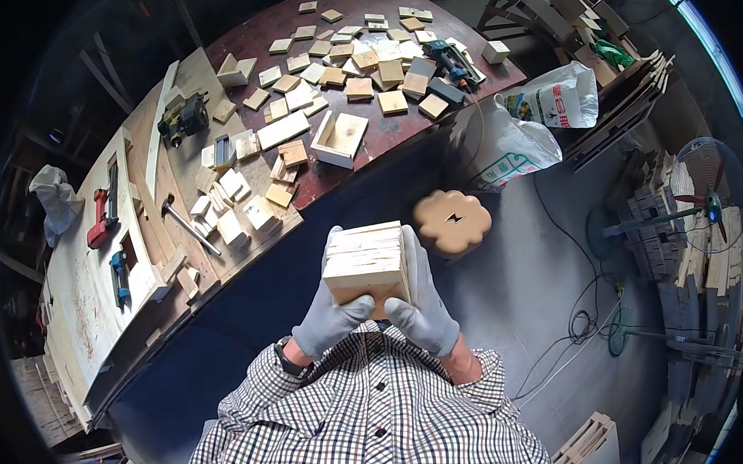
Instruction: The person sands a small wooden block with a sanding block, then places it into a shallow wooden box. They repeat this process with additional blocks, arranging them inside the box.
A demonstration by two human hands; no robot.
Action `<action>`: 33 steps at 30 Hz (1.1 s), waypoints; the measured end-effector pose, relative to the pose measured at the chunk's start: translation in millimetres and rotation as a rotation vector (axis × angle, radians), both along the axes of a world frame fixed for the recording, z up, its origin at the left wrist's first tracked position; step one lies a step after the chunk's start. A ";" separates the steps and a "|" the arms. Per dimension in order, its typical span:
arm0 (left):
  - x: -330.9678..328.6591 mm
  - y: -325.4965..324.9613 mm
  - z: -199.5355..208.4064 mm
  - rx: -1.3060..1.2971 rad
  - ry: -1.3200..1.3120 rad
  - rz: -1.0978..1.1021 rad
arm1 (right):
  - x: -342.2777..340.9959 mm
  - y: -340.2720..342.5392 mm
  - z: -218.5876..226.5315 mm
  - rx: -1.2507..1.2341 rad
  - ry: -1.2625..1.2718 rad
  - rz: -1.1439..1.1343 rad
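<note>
Our gloved left hand and right hand are closed around a stack of wooden boards, one on each side, thumbs on the face toward us. The stack is straight ahead of our chest, off the table, its board edges running left to right. Ahead lies the near edge of the red table, with an open wooden box by it; a scalloped stool stands nearer our right hand.

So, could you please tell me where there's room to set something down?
Room shows on the pale board left of the blue tool, specked, and on the floor between stool and cable. The middle of the red table is crowded with blocks.
</note>
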State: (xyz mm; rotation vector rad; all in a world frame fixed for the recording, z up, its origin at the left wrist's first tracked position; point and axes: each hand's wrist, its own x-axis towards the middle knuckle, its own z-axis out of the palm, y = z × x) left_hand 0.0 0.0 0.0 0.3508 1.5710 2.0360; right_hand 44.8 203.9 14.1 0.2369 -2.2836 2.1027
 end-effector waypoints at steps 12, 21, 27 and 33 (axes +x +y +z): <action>-230.0 115.9 -17.6 0.463 -0.558 0.189 | -258.7 138.6 11.0 -0.357 -0.209 0.112; -264.9 31.5 -73.8 0.606 -0.488 0.852 | -446.8 274.6 -164.8 0.241 -0.802 -0.393; -308.9 48.0 -116.8 0.664 -0.505 0.912 | -533.2 331.4 -255.3 1.275 -0.158 -0.448; -370.5 101.3 -220.3 0.968 -0.870 0.993 | -585.3 358.4 -297.4 1.470 0.029 -0.167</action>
